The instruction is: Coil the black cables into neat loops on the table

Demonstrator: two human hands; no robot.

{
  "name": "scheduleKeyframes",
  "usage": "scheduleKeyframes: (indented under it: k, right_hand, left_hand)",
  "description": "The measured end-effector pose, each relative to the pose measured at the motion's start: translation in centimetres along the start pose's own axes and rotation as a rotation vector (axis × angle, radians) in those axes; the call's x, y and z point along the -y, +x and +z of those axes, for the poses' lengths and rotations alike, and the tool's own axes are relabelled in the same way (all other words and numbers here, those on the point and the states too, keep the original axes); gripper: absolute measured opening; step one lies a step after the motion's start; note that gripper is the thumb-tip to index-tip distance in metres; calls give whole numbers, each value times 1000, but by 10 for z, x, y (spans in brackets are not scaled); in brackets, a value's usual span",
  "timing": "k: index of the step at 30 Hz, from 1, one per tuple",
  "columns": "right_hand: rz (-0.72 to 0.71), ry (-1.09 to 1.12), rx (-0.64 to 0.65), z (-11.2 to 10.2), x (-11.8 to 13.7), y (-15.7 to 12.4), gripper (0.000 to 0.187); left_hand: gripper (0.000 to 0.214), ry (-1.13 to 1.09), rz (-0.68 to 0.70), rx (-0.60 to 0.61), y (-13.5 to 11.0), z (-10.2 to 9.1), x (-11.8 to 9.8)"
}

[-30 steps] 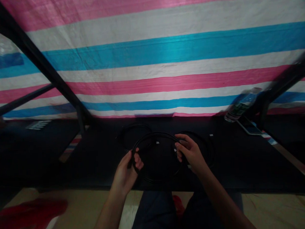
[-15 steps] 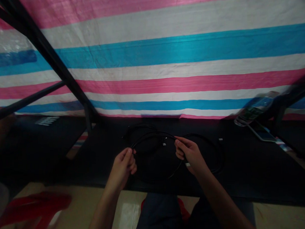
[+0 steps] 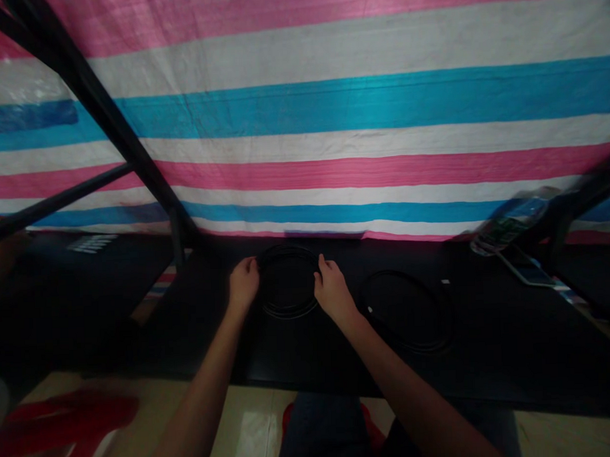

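A tight coil of black cable (image 3: 288, 282) lies on the far part of the black table (image 3: 509, 341). My left hand (image 3: 243, 284) is at the coil's left edge, its fingers against the cable. My right hand (image 3: 332, 291) meets the coil's right edge in the same way. To the right of my right hand, a looser loop of black cable (image 3: 408, 311) lies on the table, with small white connector ends showing. Neither hand touches that loop.
A plastic water bottle (image 3: 509, 221) and a phone (image 3: 526, 267) lie at the table's far right. Dark metal frame bars (image 3: 111, 128) cross a pink, white and blue striped tarp (image 3: 360, 100). A red item (image 3: 66, 423) lies on the tiled floor at lower left.
Both hands have moved forward, from holding a cable loop above the table's middle to the coil at the far side. The looser loop at right now lies apart from my hands.
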State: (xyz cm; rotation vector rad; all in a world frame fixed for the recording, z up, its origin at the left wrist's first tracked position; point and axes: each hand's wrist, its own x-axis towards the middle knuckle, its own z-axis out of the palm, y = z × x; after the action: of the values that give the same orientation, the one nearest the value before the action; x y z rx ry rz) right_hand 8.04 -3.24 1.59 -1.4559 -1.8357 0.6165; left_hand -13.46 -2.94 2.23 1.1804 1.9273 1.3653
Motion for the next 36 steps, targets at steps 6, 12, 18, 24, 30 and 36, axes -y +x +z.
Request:
scheduleKeyframes:
  k: [6, 12, 18, 24, 30, 36]
  right_hand:
    - [-57, -286, -4, 27, -11, 7, 63]
    - [-76, -405, -47, 33, -14, 9, 54]
    - [-170, -242, -139, 13, -7, 1, 44]
    - [-101, -220, -330, -61, -55, -56, 32]
    - [371, -597, -485, -150, -142, -123, 56]
    - [447, -640, -309, -148, -178, -128, 64]
  left_hand:
    - [37, 223, 177, -59, 1, 16, 20]
    - [41, 358, 322, -119, -11, 25, 37]
    - [34, 186, 340, -193, -14, 21, 35]
    - [25, 97, 235, -252, -55, 0, 44]
    - [26, 97, 208, -171, -95, -11, 53]
    - [22, 171, 298, -217, -128, 15, 22]
